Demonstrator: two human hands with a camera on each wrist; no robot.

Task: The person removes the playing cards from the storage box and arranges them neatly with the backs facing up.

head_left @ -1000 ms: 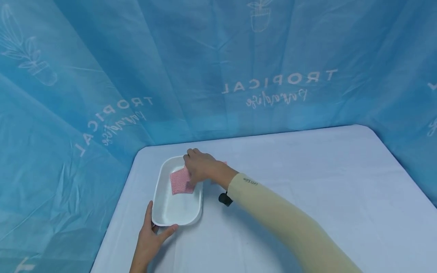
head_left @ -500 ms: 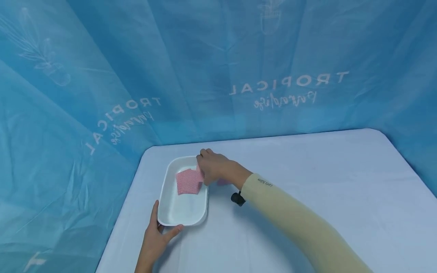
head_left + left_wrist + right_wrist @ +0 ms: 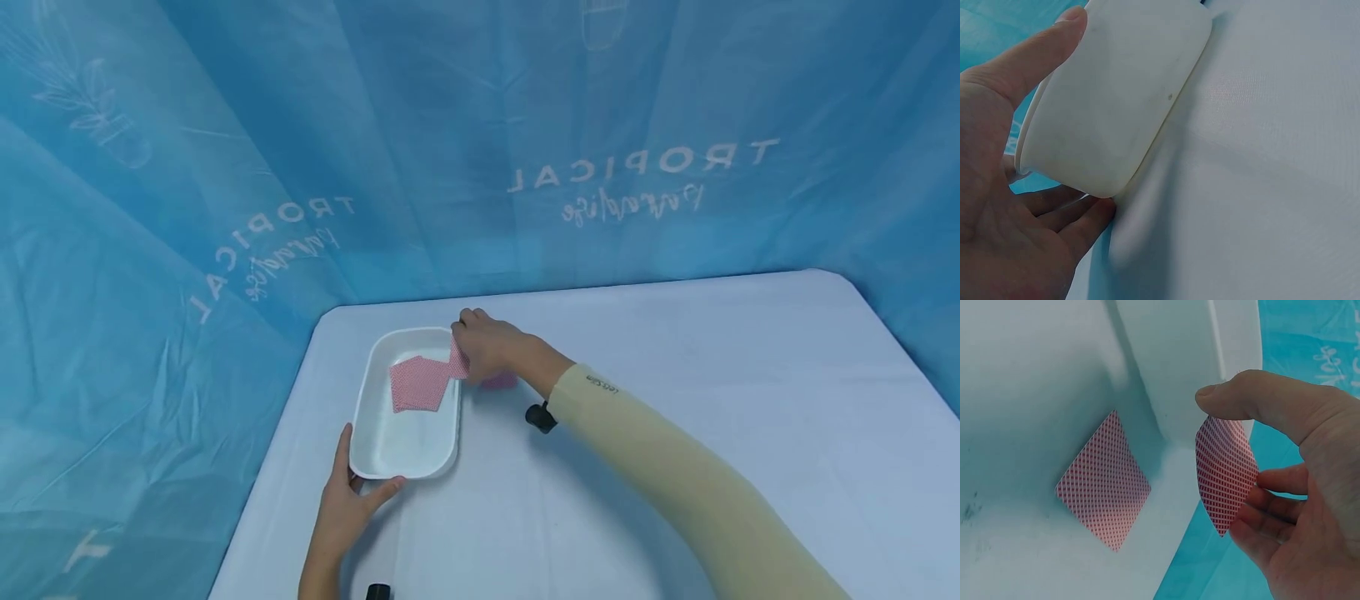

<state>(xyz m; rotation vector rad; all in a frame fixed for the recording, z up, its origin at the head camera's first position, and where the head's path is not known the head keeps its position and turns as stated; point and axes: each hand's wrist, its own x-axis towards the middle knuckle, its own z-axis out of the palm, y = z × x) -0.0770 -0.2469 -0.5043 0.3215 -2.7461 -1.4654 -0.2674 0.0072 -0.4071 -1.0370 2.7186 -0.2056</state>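
A white plastic tub stands at the left of the table, with red-and-white patterned cards lying inside, seemingly overlapping. My left hand grips its near left corner; in the left wrist view the thumb lies along the tub's outer wall and the fingers reach beneath the rim. At the tub's right rim, my right hand pinches another patterned card between thumb and fingertips, bending it slightly. A further card lies on the table just right of the tub, partly hidden by my right hand in the head view.
White cloth covers the table, which extends far to the right of the tub. Blue printed curtains hang behind and to the left. A small black object shows at the bottom edge, beside my left forearm.
My right hand has moved right, from over the tub to its right rim, with a card in its fingers. The cards in the tub are more exposed. My left hand keeps its grip.
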